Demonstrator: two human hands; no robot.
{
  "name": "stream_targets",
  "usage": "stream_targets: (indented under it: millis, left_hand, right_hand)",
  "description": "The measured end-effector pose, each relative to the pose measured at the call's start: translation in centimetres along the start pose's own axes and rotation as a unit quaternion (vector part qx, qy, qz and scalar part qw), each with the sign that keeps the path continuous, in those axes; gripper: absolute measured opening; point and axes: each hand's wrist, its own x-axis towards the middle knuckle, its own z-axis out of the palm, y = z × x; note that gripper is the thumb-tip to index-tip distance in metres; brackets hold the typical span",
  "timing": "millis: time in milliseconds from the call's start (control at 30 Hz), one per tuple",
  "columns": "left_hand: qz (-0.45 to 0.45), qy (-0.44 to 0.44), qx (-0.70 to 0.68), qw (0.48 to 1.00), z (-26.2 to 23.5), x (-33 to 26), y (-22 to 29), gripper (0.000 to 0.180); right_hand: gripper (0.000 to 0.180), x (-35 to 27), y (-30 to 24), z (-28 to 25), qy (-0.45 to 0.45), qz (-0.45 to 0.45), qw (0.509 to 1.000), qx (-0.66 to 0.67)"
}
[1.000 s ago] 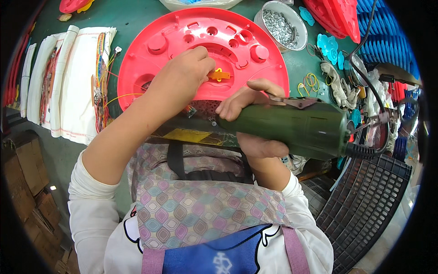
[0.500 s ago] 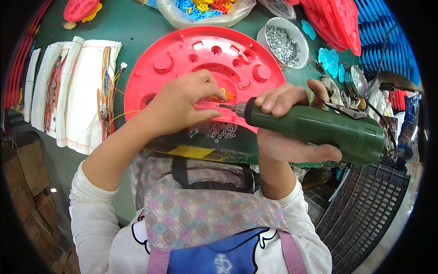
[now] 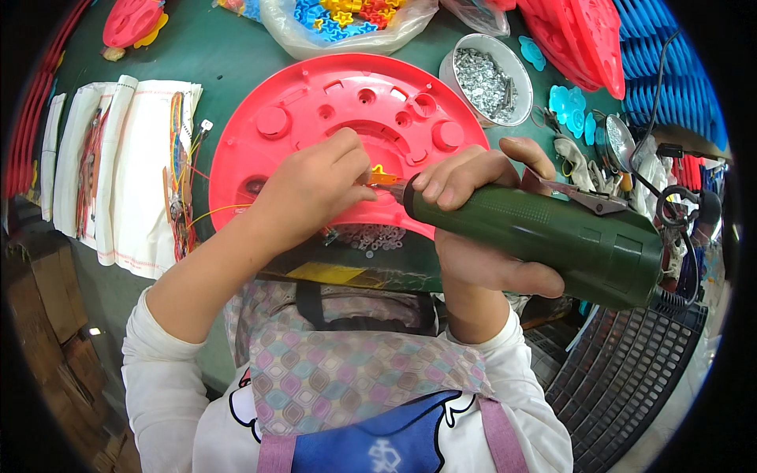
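Observation:
My right hand (image 3: 465, 177) grips a dark green electric screwdriver (image 3: 544, 236), its front end turned left. A small pair of metal snips (image 3: 597, 201) sits along the top of the tool by my fingers. My left hand (image 3: 319, 185) is pinched close to the screwdriver's tip; whatever is between the fingertips is too small or hidden to make out. Under both hands lies a round red plastic shell (image 3: 244, 150) with round bosses and holes. An orange-yellow part (image 3: 383, 178) shows on it beside the tip. A yellow wire (image 3: 213, 213) runs out at the shell's left side.
Small pale rings (image 3: 367, 236) lie at the shell's near edge. A white bowl of screws (image 3: 489, 83) stands behind right, a bag of coloured star pieces (image 3: 339, 20) at the back. Wire bundles on white cloth (image 3: 142, 173) are left; red shells (image 3: 564, 39) and blue parts (image 3: 666, 102) sit right.
The screwdriver's tip has shifted slightly left and down, closer to my left fingers. My left thumb and fingers have drawn together. The view of the table has slid a little.

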Motion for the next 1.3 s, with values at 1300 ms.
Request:
stream_targets:
  millis: [1300]
  left_hand:
    - [0.019, 0.034, -0.014, 0.999, 0.8, -0.9, -1.9, 0.017]
  right_hand:
    - [0.123, 1.7, 0.5, 1.6, -0.074, 0.136, 0.982, -0.108]
